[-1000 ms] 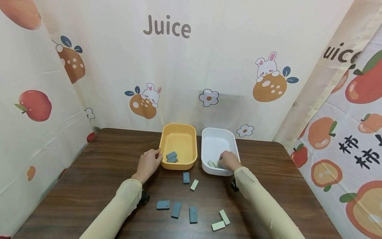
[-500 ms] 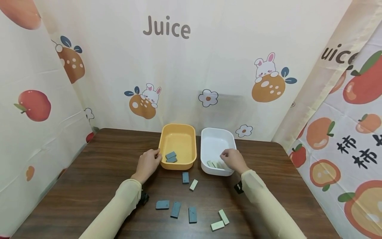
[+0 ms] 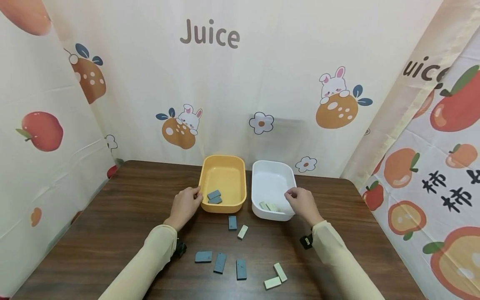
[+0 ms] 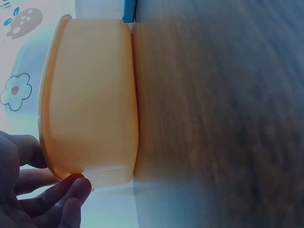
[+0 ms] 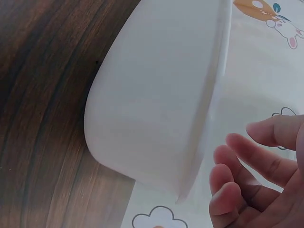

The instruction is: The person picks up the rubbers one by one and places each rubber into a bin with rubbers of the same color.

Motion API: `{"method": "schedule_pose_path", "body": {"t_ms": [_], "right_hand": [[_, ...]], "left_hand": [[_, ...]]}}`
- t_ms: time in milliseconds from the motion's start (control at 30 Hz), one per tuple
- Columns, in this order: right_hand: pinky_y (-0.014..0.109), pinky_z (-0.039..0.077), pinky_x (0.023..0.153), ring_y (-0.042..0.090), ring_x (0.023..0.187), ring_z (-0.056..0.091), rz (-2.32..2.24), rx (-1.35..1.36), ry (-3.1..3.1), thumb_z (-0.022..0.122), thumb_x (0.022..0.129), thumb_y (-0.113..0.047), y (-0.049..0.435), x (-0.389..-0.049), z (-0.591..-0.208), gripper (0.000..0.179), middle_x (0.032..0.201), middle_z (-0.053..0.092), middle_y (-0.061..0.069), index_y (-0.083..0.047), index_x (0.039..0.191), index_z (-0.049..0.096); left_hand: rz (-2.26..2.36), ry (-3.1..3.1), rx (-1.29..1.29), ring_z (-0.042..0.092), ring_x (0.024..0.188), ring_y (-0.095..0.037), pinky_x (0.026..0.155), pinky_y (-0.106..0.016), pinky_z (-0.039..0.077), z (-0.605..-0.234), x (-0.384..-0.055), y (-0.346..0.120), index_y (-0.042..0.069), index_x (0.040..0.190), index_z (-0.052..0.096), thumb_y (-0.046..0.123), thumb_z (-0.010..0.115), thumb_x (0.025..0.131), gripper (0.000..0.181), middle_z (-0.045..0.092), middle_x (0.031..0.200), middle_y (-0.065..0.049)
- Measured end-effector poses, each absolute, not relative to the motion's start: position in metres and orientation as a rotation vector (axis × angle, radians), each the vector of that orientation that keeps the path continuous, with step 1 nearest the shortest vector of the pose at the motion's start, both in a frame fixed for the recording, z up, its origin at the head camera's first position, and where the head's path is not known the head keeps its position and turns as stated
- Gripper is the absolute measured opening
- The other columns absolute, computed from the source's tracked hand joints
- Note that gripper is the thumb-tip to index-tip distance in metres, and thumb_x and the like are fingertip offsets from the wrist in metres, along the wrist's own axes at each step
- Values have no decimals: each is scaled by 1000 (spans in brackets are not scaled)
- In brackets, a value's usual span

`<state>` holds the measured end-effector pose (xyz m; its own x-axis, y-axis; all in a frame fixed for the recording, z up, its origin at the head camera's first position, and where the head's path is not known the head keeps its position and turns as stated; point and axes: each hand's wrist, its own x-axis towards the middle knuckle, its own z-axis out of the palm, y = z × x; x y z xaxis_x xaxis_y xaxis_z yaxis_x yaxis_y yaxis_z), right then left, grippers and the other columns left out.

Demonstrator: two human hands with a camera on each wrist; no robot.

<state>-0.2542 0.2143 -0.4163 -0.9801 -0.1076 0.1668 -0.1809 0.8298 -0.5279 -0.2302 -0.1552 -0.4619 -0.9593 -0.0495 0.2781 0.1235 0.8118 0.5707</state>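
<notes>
My left hand (image 3: 186, 205) grips the near left corner of the yellow plastic bin (image 3: 225, 160); in the left wrist view the thumb and fingers (image 4: 78, 187) pinch its rim. Two blue-grey blocks (image 3: 214, 195) lie inside it. Over the right rim of the white plastic bin (image 3: 273, 166) is my right hand (image 3: 303, 203), holding nothing. The right wrist view shows its thumb and fingers (image 5: 256, 159) loosely bent and apart, beside the bin's rim. Several pale green blocks (image 3: 271, 206) rest at the near end of the white bin.
On the dark wood table (image 3: 123, 196), a blue-grey block (image 3: 232, 223) and a pale green block (image 3: 242, 232) lie before the bins. Closer in are more blue-grey blocks (image 3: 220, 263) and two pale green ones (image 3: 272, 283). A printed curtain (image 3: 232, 83) hangs behind.
My right hand has risen out of the white bin and shifted right to its rim, uncovering the pale green blocks inside. My left hand stays on the yellow bin.
</notes>
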Motion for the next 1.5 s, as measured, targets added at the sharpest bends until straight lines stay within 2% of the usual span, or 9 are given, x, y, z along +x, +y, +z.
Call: {"method": "schedule_pose_path", "body": {"t_ms": [267, 500, 867, 1200, 1367, 1500], "right_hand": [[29, 48, 62, 23, 76, 59, 894, 174, -2836, 60, 93, -13, 226, -247, -417, 22, 89, 70, 18, 4, 99, 72], [27, 47, 61, 23, 76, 60, 966, 54, -2816, 60, 93, -13, 239, -243, -421, 22, 91, 69, 18, 4, 102, 70], [28, 43, 62, 23, 73, 58, 925, 0, -2814, 61, 92, -17, 253, -240, -437, 25, 86, 69, 15, 4, 100, 71], [31, 46, 68, 25, 79, 62, 917, -6, -2825, 59, 93, -18, 255, -239, -447, 28, 91, 72, 18, 5, 101, 72], [33, 48, 70, 26, 82, 62, 946, -15, -2839, 57, 95, -18, 256, -239, -450, 30, 96, 71, 21, 7, 105, 70], [34, 48, 70, 25, 83, 60, 983, -22, -2866, 54, 97, -20, 255, -239, -452, 34, 101, 70, 22, 7, 110, 69]], "left_hand": [[-867, -2721, -50, 47, 57, -15, 54, -25, 36, -461, -229, -155, 1, 125, 65, 17, 58, 92, 36, 69, 88, -11], [-874, -2723, -36, 47, 58, -15, 55, -26, 37, -460, -229, -155, 2, 124, 66, 17, 59, 92, 36, 70, 90, -12], [-876, -2742, -37, 49, 61, -17, 56, -26, 38, -458, -229, -155, 2, 125, 65, 17, 59, 93, 36, 71, 98, -15], [-922, -2757, -32, 48, 61, -18, 56, -27, 37, -455, -229, -156, 1, 128, 63, 17, 58, 93, 39, 68, 92, -14], [-927, -2748, -24, 55, 72, -21, 64, -33, 45, -454, -228, -156, 1, 128, 63, 18, 59, 92, 39, 68, 98, -14], [-909, -2735, -32, 60, 93, -30, 80, -44, 50, -454, -225, -155, 1, 127, 64, 19, 61, 93, 39, 66, 112, -18]]}}
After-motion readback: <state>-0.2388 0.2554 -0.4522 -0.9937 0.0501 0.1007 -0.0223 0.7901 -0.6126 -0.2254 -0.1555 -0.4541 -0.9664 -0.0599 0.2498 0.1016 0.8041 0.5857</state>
